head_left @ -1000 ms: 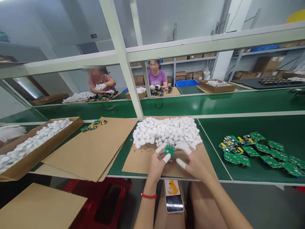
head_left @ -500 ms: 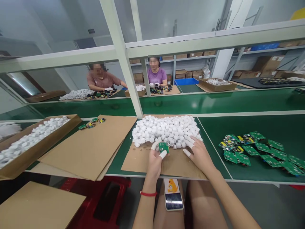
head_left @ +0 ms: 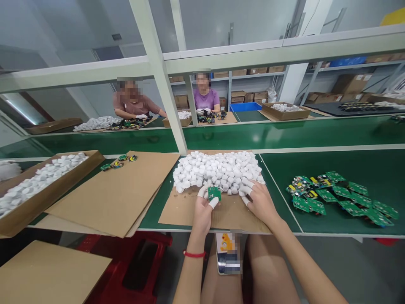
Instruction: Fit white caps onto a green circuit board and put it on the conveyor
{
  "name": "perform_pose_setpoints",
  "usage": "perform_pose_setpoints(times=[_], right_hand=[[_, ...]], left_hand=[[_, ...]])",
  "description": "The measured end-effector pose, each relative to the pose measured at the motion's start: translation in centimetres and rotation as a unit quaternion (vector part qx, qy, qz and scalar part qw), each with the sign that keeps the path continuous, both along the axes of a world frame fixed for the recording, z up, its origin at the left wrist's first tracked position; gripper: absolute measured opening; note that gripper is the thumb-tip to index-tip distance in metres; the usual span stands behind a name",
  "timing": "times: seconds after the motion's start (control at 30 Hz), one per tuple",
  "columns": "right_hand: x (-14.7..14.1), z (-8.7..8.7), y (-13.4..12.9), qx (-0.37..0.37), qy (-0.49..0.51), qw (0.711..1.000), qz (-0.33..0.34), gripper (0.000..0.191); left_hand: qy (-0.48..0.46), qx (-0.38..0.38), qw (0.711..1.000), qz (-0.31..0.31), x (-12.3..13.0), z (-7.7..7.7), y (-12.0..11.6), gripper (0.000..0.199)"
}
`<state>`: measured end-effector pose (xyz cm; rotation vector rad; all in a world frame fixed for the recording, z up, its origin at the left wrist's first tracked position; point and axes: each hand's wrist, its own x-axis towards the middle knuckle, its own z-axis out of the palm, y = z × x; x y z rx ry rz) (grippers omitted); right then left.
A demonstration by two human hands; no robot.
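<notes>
In my left hand [head_left: 203, 207] I hold a small green circuit board [head_left: 214, 193], pinched between thumb and fingers, its flat green face toward me. A heap of small white rounded pieces [head_left: 218, 166] lies just beyond, on a sheet of brown cardboard [head_left: 180, 211]. My right hand [head_left: 260, 202] rests at the heap's front right edge, fingers bent and thumb close to the index finger. Whatever is between those fingertips is too small to make out against the white pieces. White finger cots cover fingertips on both hands.
Several circuit boards [head_left: 351, 198] lie on the green bench to the right. At left are cardboard sheets [head_left: 117, 198] with a few boards [head_left: 117, 164], and a cardboard box [head_left: 60, 185] of white pieces. A phone [head_left: 226, 257] rests on my lap. Two people sit across the bench.
My right thumb and fingers have drawn closer together at the edge of the white heap. My left hand still holds the board. The whole view has shifted slightly.
</notes>
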<state>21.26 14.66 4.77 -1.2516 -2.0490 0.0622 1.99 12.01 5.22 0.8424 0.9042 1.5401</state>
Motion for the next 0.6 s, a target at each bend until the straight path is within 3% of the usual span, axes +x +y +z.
perform_pose_setpoints(times=[0.23,0.6], right_hand=[[0.9,0.6,-1.2,-0.072,0.198,0.977,-0.036,0.021],[0.8,0.2,-0.6,-0.171,0.438,0.883,-0.002,0.043]], left_hand=[[-0.009,0.000,1.000,0.000,0.0,-0.1,0.0,0.057],[-0.013,0.006,1.000,-0.004,0.1,0.0,-0.1,0.058]])
